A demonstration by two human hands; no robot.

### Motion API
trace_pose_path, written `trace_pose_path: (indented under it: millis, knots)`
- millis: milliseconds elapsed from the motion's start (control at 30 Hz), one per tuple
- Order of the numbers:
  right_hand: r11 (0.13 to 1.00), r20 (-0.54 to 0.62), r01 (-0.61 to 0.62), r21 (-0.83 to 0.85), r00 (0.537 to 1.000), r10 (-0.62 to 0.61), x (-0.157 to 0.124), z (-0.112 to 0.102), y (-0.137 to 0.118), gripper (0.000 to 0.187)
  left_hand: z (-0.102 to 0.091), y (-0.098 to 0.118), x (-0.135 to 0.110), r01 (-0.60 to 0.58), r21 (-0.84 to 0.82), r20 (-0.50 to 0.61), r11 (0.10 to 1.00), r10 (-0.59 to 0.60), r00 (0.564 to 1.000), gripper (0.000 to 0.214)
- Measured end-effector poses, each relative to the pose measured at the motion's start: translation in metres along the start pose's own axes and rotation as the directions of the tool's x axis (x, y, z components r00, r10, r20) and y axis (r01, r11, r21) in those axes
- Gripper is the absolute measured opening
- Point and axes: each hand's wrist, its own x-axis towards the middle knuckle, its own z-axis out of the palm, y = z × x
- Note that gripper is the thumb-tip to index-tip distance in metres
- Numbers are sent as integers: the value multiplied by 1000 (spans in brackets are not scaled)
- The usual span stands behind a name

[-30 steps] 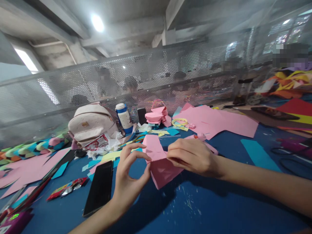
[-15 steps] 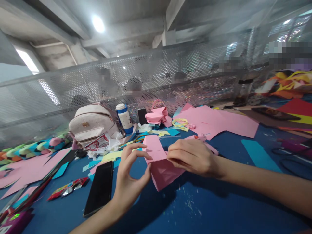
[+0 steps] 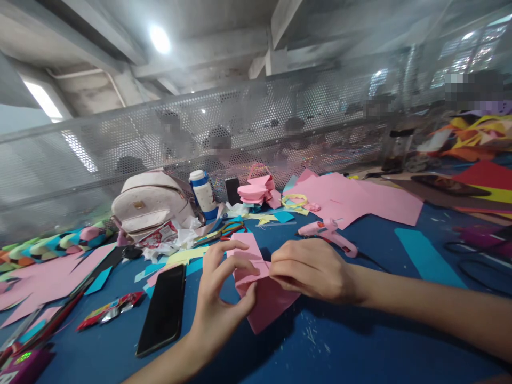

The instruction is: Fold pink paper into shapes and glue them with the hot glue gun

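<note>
A folded piece of pink paper, shaped like a small box with a flap standing up at its far side, is held above the blue table. My left hand pinches its left edge between thumb and fingers. At the upper right edge, my right hand is closed on the same paper, with its fingertips partly hidden. Behind my right hand lies a pink glue gun, its cord trailing right. Scissors rest among paper scraps just beyond the pink flap.
A black phone lies left of my left hand. Farther back stand a pale backpack, a white-and-blue bottle and pink paper sheets. A perforated metal screen closes the far side, with people behind it.
The pink paper has tilted and shifted slightly down and left between my hands. My left hand has moved a little right, and more of the glue gun shows now.
</note>
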Motion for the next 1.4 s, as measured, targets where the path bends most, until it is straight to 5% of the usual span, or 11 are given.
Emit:
trace_pose_path:
  millis: [1400]
  knots:
    - [976,-37,-139,167,988,147,4,2,-6,5,0,-1,-2,-56,35,-55,998,58,997,13]
